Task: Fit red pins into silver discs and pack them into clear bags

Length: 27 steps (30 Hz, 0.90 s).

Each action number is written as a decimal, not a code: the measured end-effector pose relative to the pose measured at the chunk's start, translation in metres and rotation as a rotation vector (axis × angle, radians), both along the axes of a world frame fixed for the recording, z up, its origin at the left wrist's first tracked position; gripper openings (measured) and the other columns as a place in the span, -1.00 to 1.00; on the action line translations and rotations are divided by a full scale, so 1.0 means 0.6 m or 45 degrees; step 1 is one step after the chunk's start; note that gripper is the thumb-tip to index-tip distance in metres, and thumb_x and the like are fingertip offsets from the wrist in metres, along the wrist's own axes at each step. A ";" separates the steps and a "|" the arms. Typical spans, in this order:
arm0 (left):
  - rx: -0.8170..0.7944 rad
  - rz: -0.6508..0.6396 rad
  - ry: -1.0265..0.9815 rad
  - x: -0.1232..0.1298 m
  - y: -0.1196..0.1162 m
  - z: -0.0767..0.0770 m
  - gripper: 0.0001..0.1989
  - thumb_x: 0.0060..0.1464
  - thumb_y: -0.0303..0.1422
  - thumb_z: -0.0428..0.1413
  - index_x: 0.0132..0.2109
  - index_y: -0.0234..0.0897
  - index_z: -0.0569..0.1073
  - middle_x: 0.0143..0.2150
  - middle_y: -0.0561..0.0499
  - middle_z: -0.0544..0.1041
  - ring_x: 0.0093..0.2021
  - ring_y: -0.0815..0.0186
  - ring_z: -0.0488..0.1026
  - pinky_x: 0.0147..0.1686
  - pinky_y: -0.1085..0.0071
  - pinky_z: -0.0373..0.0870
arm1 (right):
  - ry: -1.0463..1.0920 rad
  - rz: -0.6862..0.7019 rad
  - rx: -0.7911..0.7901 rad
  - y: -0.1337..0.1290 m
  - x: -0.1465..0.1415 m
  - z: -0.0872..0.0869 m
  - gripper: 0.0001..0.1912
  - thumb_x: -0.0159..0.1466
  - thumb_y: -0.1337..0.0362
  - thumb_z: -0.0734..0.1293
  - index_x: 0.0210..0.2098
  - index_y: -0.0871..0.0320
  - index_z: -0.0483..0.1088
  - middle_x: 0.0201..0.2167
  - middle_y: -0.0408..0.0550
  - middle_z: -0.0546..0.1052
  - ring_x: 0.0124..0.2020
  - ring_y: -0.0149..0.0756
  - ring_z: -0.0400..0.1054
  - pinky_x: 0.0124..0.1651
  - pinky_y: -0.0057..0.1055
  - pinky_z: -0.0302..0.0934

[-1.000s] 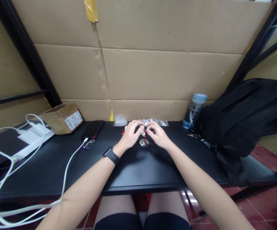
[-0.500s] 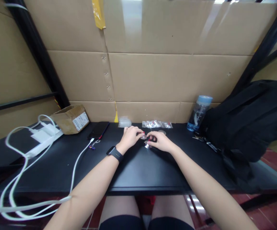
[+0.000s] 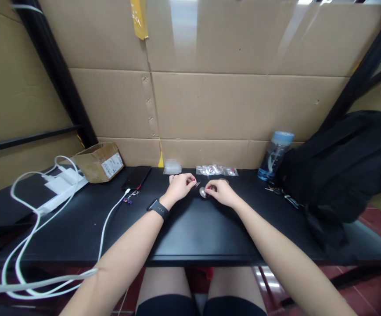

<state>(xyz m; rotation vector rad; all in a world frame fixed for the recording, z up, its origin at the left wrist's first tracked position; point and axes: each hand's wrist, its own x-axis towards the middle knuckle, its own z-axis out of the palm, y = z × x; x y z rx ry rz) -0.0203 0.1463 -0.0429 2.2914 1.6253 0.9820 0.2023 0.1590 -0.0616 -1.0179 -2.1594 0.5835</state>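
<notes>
Between thumb and fingers, my left hand (image 3: 180,186) pinches a small clear disc with a red part (image 3: 197,184), seen nearly edge-on. My right hand (image 3: 221,192) holds a second round clear disc (image 3: 203,192) by its red part, with its face tilted to the left. The two discs are close together but apart, above the black table (image 3: 206,232). Another clear round piece (image 3: 224,180) lies partly hidden behind my right hand. Small clear packets with red bits (image 3: 212,170) lie by the cardboard wall, beside a clear plastic bag (image 3: 172,166).
A cardboard box (image 3: 101,161), a white power strip with cables (image 3: 62,188) and a dark phone (image 3: 137,178) are on the left. On the right are a blue-capped bottle (image 3: 275,155), keys (image 3: 274,189) and a black backpack (image 3: 345,162).
Both discs have been tilted from nearly flat to more upright. My right hand has raised its disc slightly, and the gap between the discs remains small.
</notes>
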 end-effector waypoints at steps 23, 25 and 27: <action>-0.263 -0.229 -0.443 0.023 0.003 -0.016 -0.85 0.15 -0.23 0.17 -0.25 -0.17 0.58 -0.26 0.03 0.70 -0.20 0.22 0.66 -0.12 0.39 0.49 | 0.796 0.127 -0.642 -0.009 -0.012 0.001 -0.50 0.21 0.07 0.50 0.09 0.09 0.49 -0.18 0.00 0.62 -0.36 -0.28 0.61 -0.28 -0.35 0.56; -0.265 -0.215 -0.398 0.024 -0.002 -0.012 -0.84 0.15 -0.22 0.17 -0.24 -0.17 0.59 -0.26 0.04 0.70 -0.19 0.22 0.65 -0.13 0.40 0.48 | 0.769 0.125 -0.647 -0.010 -0.010 0.003 -0.49 0.21 0.05 0.50 0.07 0.16 0.52 -0.25 0.02 0.64 -0.33 -0.24 0.62 -0.24 -0.32 0.56; -0.280 -0.203 -0.373 0.027 -0.006 -0.007 -0.83 0.15 -0.21 0.17 -0.24 -0.17 0.60 -0.26 0.04 0.70 -0.19 0.23 0.64 -0.14 0.42 0.47 | 0.734 0.121 -0.613 -0.011 -0.009 0.005 -0.43 0.13 0.07 0.56 0.07 0.19 0.53 -0.21 0.04 0.65 -0.32 -0.23 0.61 -0.23 -0.32 0.55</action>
